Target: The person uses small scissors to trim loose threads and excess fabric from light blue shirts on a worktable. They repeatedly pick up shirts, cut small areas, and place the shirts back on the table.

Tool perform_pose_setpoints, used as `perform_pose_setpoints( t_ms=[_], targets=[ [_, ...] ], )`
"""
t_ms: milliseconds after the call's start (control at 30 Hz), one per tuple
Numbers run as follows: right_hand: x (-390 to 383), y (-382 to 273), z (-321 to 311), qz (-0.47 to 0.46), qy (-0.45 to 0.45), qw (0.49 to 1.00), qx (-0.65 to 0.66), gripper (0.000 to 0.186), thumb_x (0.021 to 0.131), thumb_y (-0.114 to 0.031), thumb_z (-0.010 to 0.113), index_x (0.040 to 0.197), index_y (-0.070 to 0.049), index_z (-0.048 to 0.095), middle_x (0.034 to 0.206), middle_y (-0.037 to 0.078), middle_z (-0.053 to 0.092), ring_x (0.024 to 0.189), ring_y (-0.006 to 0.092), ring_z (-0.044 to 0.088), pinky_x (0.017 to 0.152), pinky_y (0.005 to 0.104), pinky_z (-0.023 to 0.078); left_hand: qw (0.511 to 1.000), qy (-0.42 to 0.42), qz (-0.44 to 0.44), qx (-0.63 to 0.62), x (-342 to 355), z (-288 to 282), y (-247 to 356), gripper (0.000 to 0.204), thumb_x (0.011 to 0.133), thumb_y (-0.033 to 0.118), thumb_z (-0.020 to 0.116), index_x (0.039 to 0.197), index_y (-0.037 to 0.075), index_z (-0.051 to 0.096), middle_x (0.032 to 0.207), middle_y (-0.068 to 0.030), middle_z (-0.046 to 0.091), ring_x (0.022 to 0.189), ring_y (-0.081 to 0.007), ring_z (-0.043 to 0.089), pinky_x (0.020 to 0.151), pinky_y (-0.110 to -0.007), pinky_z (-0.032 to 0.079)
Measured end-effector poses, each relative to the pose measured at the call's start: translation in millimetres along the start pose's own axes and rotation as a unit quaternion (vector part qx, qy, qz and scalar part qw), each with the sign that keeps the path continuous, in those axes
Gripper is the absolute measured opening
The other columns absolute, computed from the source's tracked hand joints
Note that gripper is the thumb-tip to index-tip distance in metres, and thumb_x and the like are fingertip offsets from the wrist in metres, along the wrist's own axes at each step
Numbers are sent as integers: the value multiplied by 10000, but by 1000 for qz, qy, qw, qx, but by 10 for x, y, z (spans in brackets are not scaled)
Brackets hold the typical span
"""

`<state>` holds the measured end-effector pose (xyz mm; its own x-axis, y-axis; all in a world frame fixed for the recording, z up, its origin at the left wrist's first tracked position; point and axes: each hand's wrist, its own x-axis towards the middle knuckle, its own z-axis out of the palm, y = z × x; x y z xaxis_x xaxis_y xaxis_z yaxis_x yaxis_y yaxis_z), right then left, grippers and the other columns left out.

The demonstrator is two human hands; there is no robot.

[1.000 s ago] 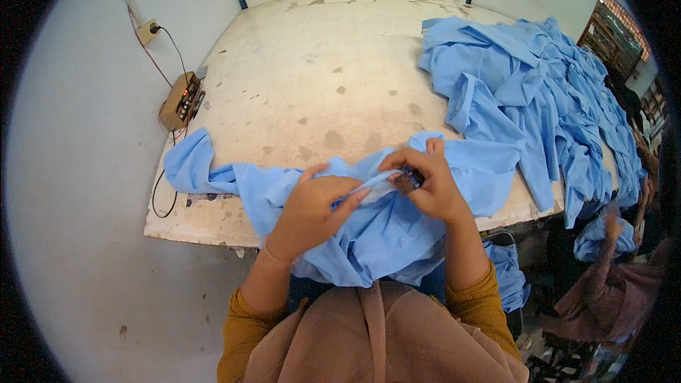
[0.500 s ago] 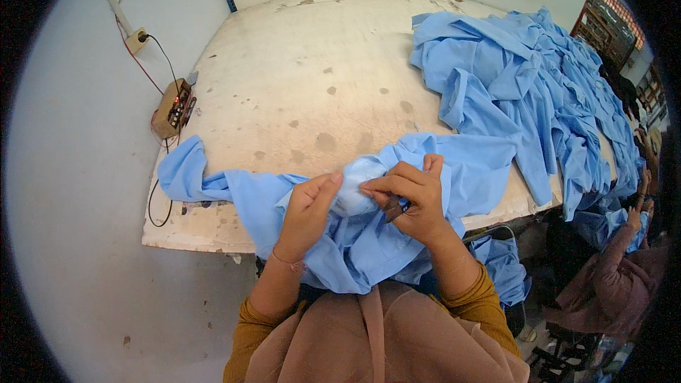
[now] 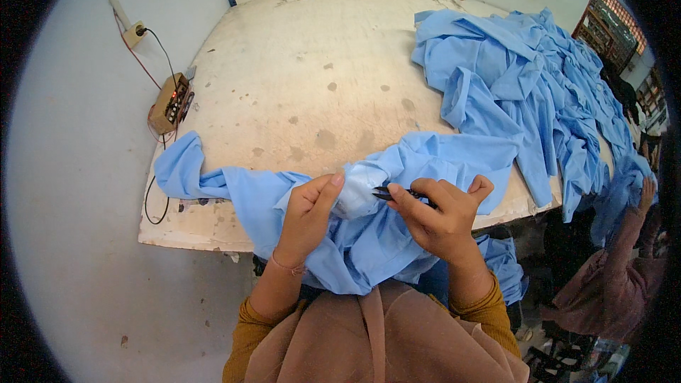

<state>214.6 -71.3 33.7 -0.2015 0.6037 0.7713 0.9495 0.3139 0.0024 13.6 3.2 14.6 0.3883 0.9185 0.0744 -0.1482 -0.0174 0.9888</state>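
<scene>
A light blue garment (image 3: 266,209) lies bunched along the near edge of the table and hangs down toward my lap. My left hand (image 3: 308,214) pinches a paler, gathered part of it between thumb and fingers. Black thread snips (image 3: 382,193) are in my right hand (image 3: 445,218), held by thumb and fingers. Their blades point left at the pale cloth, close beside it; whether they touch it I cannot tell.
A heap of light blue garments (image 3: 507,74) covers the table's right side. On the stained pale table (image 3: 284,92), a small box with cables (image 3: 170,104) stands at the left edge by the wall. Another person's arm (image 3: 624,230) handles blue cloth at far right.
My right hand has moved slightly right and turned, bringing the snips' blades forward toward the cloth; before, its fingertips pinched at the cloth. My left hand keeps its hold.
</scene>
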Motion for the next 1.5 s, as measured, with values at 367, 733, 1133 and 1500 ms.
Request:
perform_pose_setpoints(
  t_ms=[367,733,1133,1500],
  targets=[
    [164,32,-133,91,-108,980,139,132,862,-287,691,981,-234,713,775,-65,602,678,130,531,740,411,215,999,-11,39,19,-27,2,-9,345,1035,238,525,968,-61,682,804,34,615,737,-21,481,649,-190,409],
    [272,46,-201,110,-180,959,188,108,888,-295,670,928,-203,711,817,-53,661,713,150,559,773,412,224,997,-30,59,49,-23,-10,-38,363,1036,237,528,859,-57,645,704,64,501,667,-22,391,569,-204,346],
    [254,43,34,160,-133,919,334,183,801,-286,768,931,-163,732,794,-18,670,672,113,518,802,347,241,999,-33,-22,-21,14,-28,22,335,1030,244,534,925,-34,688,778,48,600,712,-14,461,635,-194,401],
    [267,43,167,102,-109,915,375,164,718,-114,734,846,-217,733,638,-58,596,580,149,429,731,361,235,991,-33,-73,-105,43,-65,65,306,1025,232,528,1036,-32,682,929,-10,684,801,-49,576,739,-201,469]
  ],
)
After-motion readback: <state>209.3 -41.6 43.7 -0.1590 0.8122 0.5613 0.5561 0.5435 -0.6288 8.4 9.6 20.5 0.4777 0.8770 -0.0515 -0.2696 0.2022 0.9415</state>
